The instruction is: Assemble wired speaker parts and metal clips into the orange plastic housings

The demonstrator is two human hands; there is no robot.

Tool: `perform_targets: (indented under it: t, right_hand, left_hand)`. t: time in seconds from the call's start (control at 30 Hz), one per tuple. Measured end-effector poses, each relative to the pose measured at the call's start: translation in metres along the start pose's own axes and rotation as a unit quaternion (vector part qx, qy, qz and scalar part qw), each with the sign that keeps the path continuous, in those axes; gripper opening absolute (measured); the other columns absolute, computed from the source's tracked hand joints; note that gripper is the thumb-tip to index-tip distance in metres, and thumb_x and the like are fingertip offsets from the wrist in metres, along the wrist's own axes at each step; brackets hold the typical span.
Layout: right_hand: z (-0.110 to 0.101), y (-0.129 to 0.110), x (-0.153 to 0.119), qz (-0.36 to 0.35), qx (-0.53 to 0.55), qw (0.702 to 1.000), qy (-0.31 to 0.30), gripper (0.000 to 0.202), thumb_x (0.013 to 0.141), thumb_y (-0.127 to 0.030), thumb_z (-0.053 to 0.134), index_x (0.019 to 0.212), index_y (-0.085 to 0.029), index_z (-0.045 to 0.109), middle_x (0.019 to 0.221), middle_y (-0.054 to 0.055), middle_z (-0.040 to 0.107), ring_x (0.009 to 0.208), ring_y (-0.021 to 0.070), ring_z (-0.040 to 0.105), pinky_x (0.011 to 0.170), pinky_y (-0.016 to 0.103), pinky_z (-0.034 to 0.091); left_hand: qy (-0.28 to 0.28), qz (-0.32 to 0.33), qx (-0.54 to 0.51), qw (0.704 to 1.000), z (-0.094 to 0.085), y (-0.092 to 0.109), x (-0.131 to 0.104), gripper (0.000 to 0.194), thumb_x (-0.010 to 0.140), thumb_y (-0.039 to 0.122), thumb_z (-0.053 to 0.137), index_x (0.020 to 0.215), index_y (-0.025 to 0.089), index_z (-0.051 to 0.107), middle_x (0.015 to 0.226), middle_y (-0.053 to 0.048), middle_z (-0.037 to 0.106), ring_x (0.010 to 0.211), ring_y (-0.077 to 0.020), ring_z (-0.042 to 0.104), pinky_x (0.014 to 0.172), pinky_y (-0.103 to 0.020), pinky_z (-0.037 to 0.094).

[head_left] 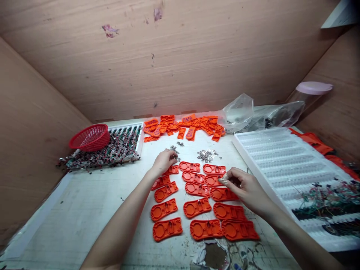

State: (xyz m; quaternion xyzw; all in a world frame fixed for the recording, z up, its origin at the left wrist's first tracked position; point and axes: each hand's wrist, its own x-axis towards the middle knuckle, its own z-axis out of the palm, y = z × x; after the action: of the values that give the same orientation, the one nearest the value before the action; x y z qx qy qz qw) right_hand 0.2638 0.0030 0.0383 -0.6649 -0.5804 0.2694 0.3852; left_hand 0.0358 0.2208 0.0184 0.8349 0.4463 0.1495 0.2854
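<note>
Several orange plastic housings point(197, 208) lie in three rough columns on the white tabletop, hollow side up, each with a round recess. My left hand point(165, 162) reaches to a small pile of metal pieces point(173, 149) beyond the left column, fingertips curled together; what they pinch is too small to make out. Over the right column, my right hand point(237, 183) has thumb and forefinger pressed together at the end of a housing point(213, 180). Anything between those fingers is hidden. Another pile of shiny metal pieces point(207, 155) lies between the hands, farther back.
More orange housings point(189, 131) are heaped at the back. On the left, a red basket point(90, 138) rests on a tray of wired parts point(118, 146). A white ribbed tray point(270, 165) with wires point(332, 198) stands right, near clear plastic bags point(244, 112) and a lidded container point(313, 89).
</note>
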Motion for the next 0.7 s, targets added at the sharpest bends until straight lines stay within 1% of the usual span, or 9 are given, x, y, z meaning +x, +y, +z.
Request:
perform_targets:
  t: [0.1, 0.17, 0.23, 0.3, 0.37, 0.43, 0.5, 0.6, 0.7]
  right_hand:
    - [0.004, -0.002, 0.0, -0.004, 0.008, 1.0, -0.009, 0.024, 0.089, -0.037, 0.05, 0.071, -0.021, 0.049, 0.068, -0.001, 0.051, 0.061, 0.0133, 0.046, 0.055, 0.025, 0.036]
    - [0.005, -0.005, -0.002, -0.014, 0.015, 1.0, -0.004, 0.023, 0.089, -0.035, 0.05, 0.072, -0.021, 0.05, 0.069, -0.001, 0.051, 0.062, 0.0135, 0.046, 0.055, 0.026, 0.036]
    - [0.004, -0.01, -0.005, -0.032, 0.029, 0.999, 0.007, 0.017, 0.089, -0.032, 0.052, 0.077, -0.02, 0.054, 0.072, 0.0, 0.053, 0.065, 0.0138, 0.048, 0.058, 0.026, 0.038]
    - [0.002, -0.017, -0.009, -0.057, 0.056, 0.997, 0.017, 0.01, 0.089, -0.028, 0.052, 0.087, -0.021, 0.059, 0.079, 0.002, 0.055, 0.071, 0.0143, 0.052, 0.063, 0.026, 0.041]
    - [0.0, -0.025, -0.014, -0.083, 0.092, 0.992, 0.016, 0.011, 0.089, -0.024, 0.052, 0.097, -0.022, 0.061, 0.088, 0.003, 0.057, 0.08, 0.0152, 0.055, 0.07, 0.027, 0.044]
    - [-0.002, -0.033, -0.019, -0.103, 0.13, 0.986, 0.006, 0.015, 0.089, -0.021, 0.052, 0.101, -0.022, 0.061, 0.092, 0.004, 0.057, 0.086, 0.016, 0.056, 0.075, 0.028, 0.045]
    - [-0.004, -0.037, -0.025, -0.112, 0.154, 0.982, -0.01, 0.015, 0.09, -0.02, 0.052, 0.1, -0.023, 0.062, 0.091, 0.004, 0.056, 0.085, 0.0159, 0.056, 0.075, 0.028, 0.045]
    - [-0.007, -0.038, -0.036, -0.103, 0.155, 0.982, -0.024, 0.013, 0.089, -0.021, 0.053, 0.096, -0.023, 0.064, 0.084, 0.003, 0.052, 0.079, 0.0153, 0.053, 0.072, 0.028, 0.044]
    - [-0.011, -0.037, -0.046, -0.087, 0.144, 0.985, -0.022, 0.01, 0.088, -0.021, 0.054, 0.089, -0.021, 0.063, 0.081, 0.002, 0.05, 0.076, 0.0151, 0.051, 0.069, 0.028, 0.043]
  left_hand:
    - [0.023, -0.014, -0.049, 0.998, -0.003, 0.006, 0.004, 0.003, 0.071, 0.021, 0.065, 0.073, 0.018, 0.065, 0.087, -0.004, 0.063, 0.086, -0.0194, 0.059, 0.083, -0.03, 0.046]
    - [0.043, -0.029, -0.094, 0.994, -0.006, 0.014, 0.0, 0.011, 0.077, 0.027, 0.061, 0.079, 0.017, 0.063, 0.088, -0.006, 0.063, 0.086, -0.0189, 0.06, 0.081, -0.03, 0.047]
    - [0.04, -0.035, -0.145, 0.988, -0.007, 0.03, -0.014, 0.02, 0.083, 0.034, 0.055, 0.09, 0.016, 0.06, 0.089, -0.006, 0.065, 0.084, -0.0173, 0.061, 0.077, -0.029, 0.049]
    - [-0.005, -0.038, -0.247, 0.968, -0.001, 0.05, -0.039, 0.026, 0.083, 0.038, 0.056, 0.096, 0.016, 0.058, 0.09, -0.005, 0.066, 0.082, -0.0154, 0.063, 0.074, -0.028, 0.05]
    - [-0.09, -0.066, -0.439, 0.891, 0.01, 0.073, -0.068, 0.029, 0.078, 0.038, 0.066, 0.096, 0.016, 0.058, 0.09, -0.005, 0.066, 0.081, -0.0145, 0.064, 0.074, -0.028, 0.051]
    - [-0.158, -0.096, -0.55, 0.814, 0.022, 0.092, -0.096, 0.031, 0.075, 0.034, 0.071, 0.098, 0.016, 0.058, 0.086, -0.003, 0.066, 0.078, -0.0124, 0.064, 0.075, -0.026, 0.05]
    - [-0.186, -0.108, -0.59, 0.778, 0.032, 0.107, -0.115, 0.032, 0.075, 0.03, 0.073, 0.1, 0.017, 0.057, 0.082, -0.001, 0.065, 0.073, -0.0096, 0.063, 0.074, -0.024, 0.05]
    - [-0.175, -0.097, -0.593, 0.78, 0.04, 0.119, -0.128, 0.033, 0.072, 0.024, 0.076, 0.098, 0.018, 0.056, 0.079, 0.001, 0.063, 0.072, -0.009, 0.062, 0.073, -0.024, 0.051]
    - [-0.155, -0.067, -0.55, 0.818, 0.046, 0.124, -0.13, 0.032, 0.072, 0.022, 0.076, 0.095, 0.018, 0.055, 0.077, 0.001, 0.064, 0.073, -0.0102, 0.062, 0.072, -0.024, 0.051]
